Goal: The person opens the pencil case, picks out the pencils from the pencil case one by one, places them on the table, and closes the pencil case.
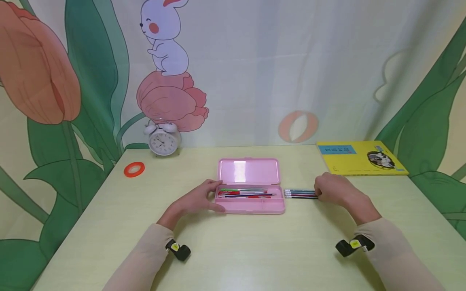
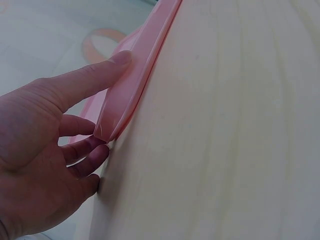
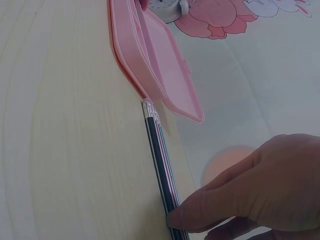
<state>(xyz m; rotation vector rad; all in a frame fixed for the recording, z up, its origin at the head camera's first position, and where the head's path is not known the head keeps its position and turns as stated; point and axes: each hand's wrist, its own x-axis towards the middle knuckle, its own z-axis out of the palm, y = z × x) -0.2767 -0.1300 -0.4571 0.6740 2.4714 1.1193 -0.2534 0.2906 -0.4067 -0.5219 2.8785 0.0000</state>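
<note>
An open pink pencil case (image 1: 238,206) lies mid-table with its lid tipped back. Several pens and a pencil (image 1: 251,195) lie in its long rear compartment. My left hand (image 1: 198,197) holds the case's left end, the thumb along the front wall and the fingers around the corner, as the left wrist view shows. To the right of the case, my right hand (image 1: 335,189) pinches a row of striped pencils (image 1: 300,194) with silvery ends. Those ends point at the case's right wall (image 3: 137,60), very close to it. The far ends of the pencils are hidden by the hand.
A white alarm clock (image 1: 163,141) stands at the back left, with a red-orange roll of tape (image 1: 126,170) in front of it. A yellow book (image 1: 353,161) lies at the back right. Behind the table hangs a printed curtain (image 1: 247,81).
</note>
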